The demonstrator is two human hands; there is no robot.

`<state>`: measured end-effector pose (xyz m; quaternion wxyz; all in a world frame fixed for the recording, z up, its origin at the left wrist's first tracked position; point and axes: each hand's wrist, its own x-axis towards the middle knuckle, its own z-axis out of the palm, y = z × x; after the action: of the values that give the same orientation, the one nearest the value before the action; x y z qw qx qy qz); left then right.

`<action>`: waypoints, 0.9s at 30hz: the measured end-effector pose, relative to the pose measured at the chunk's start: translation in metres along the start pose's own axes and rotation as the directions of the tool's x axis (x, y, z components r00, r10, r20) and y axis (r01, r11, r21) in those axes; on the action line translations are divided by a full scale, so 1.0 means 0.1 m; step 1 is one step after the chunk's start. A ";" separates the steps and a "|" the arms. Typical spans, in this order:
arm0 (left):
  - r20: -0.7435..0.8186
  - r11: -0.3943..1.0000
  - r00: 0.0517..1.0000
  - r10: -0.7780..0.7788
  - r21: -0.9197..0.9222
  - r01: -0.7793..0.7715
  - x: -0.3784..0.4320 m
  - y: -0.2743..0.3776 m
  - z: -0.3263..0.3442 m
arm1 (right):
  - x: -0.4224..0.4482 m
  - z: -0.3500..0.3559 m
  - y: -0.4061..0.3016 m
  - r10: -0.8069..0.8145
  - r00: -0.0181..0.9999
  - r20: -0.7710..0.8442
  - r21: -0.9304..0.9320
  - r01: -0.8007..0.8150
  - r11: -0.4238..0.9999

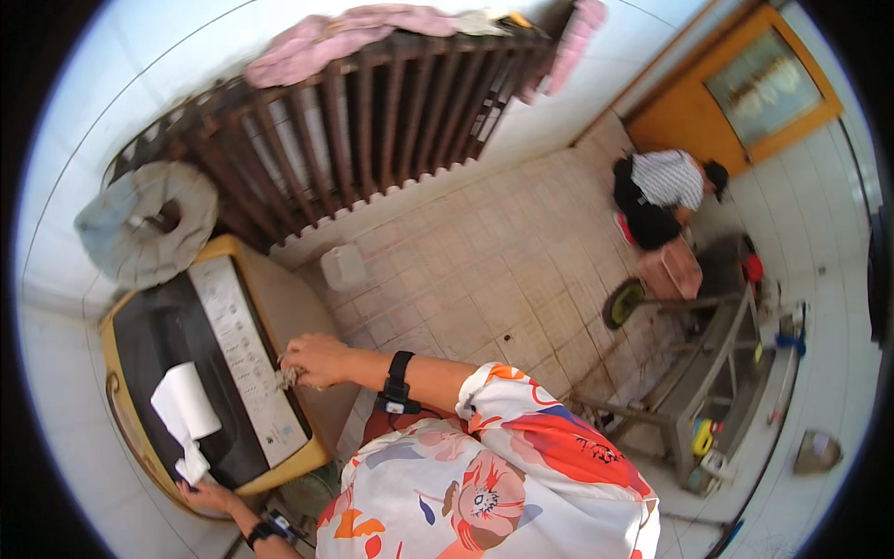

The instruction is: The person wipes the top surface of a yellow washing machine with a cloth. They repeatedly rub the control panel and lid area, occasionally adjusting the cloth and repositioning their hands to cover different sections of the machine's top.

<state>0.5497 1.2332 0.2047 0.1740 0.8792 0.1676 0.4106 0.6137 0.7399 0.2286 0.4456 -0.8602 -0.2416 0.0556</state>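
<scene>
A top-loading washing machine [290, 293] with a dark lid and a light control panel [241, 356] stands at the left. My right hand [318, 360] grips a crumpled greyish cloth [288, 375] at the panel's right edge. On the dark lid lies a white paper roll [198, 400], its loose end trailing toward the front. My left hand [206, 495] is at the machine's lower left, with its fingers on the white crumpled end [191, 465] of the paper. A round padded cover [150, 244], grey and pale blue, rests at the machine's back corner.
A brown radiator [377, 105] carries pink cloth [349, 35] along the wall. On the tiled floor stands a whitish plastic container [343, 267]. A person [656, 192] crouches by the wooden door [740, 105], near a pink basin [670, 269]. A metal frame stand [698, 391] is at the right.
</scene>
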 end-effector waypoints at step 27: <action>-0.007 0.933 0.974 0.227 -0.284 -0.219 0.02 2.06 1.03 | -3.36 -0.97 0.73 0.868 0.231 -0.439 0.800 -0.339 0.495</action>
<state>0.6624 1.0349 0.2350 0.2524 0.8639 0.0041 0.4358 0.3764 0.4762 0.1883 0.6604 -0.6263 0.4010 -0.1040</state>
